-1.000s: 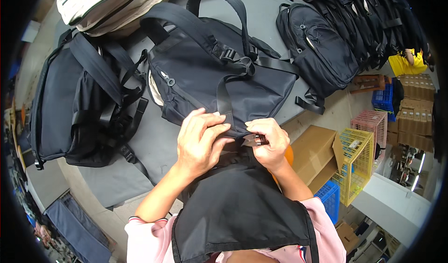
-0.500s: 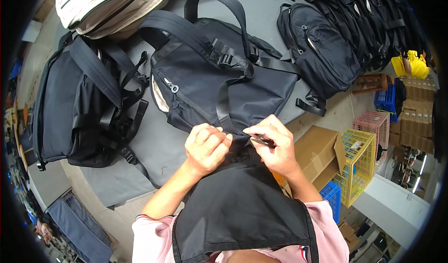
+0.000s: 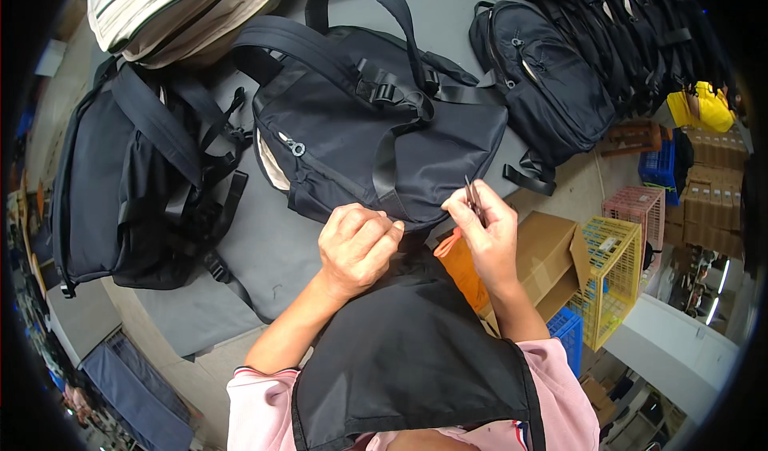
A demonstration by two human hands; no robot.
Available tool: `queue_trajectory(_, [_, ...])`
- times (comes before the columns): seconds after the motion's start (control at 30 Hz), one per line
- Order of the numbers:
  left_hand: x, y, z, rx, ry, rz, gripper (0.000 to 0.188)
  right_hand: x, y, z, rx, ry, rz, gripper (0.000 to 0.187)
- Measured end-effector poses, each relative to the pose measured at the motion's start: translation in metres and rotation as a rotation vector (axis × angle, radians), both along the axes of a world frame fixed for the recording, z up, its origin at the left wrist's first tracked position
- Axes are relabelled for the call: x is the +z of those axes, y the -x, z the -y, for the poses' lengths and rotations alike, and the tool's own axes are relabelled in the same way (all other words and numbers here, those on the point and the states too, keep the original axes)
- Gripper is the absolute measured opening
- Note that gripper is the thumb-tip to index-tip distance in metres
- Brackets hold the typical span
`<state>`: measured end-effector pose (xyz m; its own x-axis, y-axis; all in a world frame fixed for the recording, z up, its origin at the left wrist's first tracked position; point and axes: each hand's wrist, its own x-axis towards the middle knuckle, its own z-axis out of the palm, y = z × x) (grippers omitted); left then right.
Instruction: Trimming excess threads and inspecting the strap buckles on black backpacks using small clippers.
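Observation:
A black backpack (image 3: 432, 159) lies on the grey-covered table in front of me, its straps and buckle on top. My left hand (image 3: 358, 247) is closed, fingers curled and pressed together at the bag's near edge, gripping its fabric. Thread snips (image 3: 475, 199) with dark pointed blades are held in my right hand (image 3: 490, 225), tips upward, beside the bag's near right corner. An orange loop (image 3: 450, 245) shows just under that hand; whether it belongs to the snips I cannot tell. A metal zipper pull (image 3: 298, 149) sits on the bag's left side.
Another black bag (image 3: 128, 187) stands at the left, beige bags (image 3: 176, 11) behind it. A smaller black backpack (image 3: 552, 83) and several more lie at the right. Beyond the table's right edge are a cardboard box (image 3: 536, 251) and a yellow crate (image 3: 612, 279).
My right hand has moved up and right, away from the bag's near edge, and turned the snips upward. The orange loop has come into sight. My left hand stays at the edge.

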<state>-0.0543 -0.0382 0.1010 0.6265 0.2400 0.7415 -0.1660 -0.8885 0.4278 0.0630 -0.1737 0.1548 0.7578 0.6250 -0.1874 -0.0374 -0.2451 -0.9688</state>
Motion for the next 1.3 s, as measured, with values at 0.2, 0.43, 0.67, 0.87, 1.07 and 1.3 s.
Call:
queue_trajectory(0.2, [0.004,-0.011,-0.001,-0.016,0.008,0.018,0.015,-0.006,0.005,-0.002,0.139,0.002,0.21,0.007])
queue_trajectory(0.43, [-0.028,0.07,-0.006,-0.233,-0.143,-0.77,0.011,-0.066,-0.046,0.029,-0.337,0.074,0.013,0.017])
queue_trajectory(0.67, [0.025,-0.029,0.005,-0.457,0.393,-0.942,0.008,-0.111,-0.087,0.027,-0.452,0.09,-0.258,0.032])
queue_trajectory(0.87, [-0.035,-0.112,0.016,-0.326,0.219,-1.033,0.025,-0.123,-0.083,0.029,-0.377,-0.033,-0.29,0.044])
queue_trajectory(1.07, [-0.032,-0.195,-0.025,-0.105,-0.194,-0.779,0.064,-0.125,-0.082,0.015,-0.449,-0.207,-0.312,0.047])
queue_trajectory(1.3, [-0.046,-0.214,-0.033,-0.528,0.003,-0.741,0.032,-0.138,-0.08,0.007,-0.526,-0.258,-0.323,0.041])
